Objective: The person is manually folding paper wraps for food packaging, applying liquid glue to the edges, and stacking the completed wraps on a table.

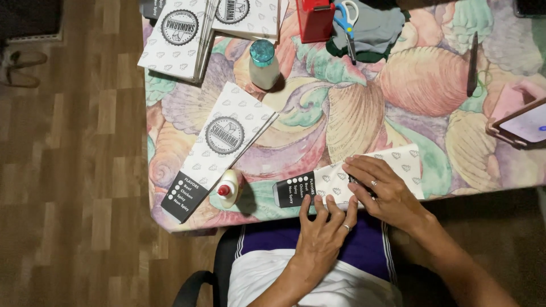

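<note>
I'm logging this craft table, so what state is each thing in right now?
Left hand: fingers pressing the folded paper sleeve.
Right hand: flat on the same sleeve.
Glue bottle: red cap on, lying on the table.
Teal-lidded jar: upright, closed.
Flat paper sleeve: unfolded, untouched.
Scissors: closed.
Phone: screen lit.

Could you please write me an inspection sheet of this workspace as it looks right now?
Surface: table with a pastel shell-pattern cloth.
Job's things: printed paper sleeve at the near edge; another flat sleeve; glue bottle lying beside it.
Clutter: sleeve stacks, teal-capped bottle, red holder, scissors, grey cloth, dark pen, phone.
Grips: left hand and right hand press flat on the sleeve.
Cables: nothing seen.
Surroundings: wood floor, chair.
</note>
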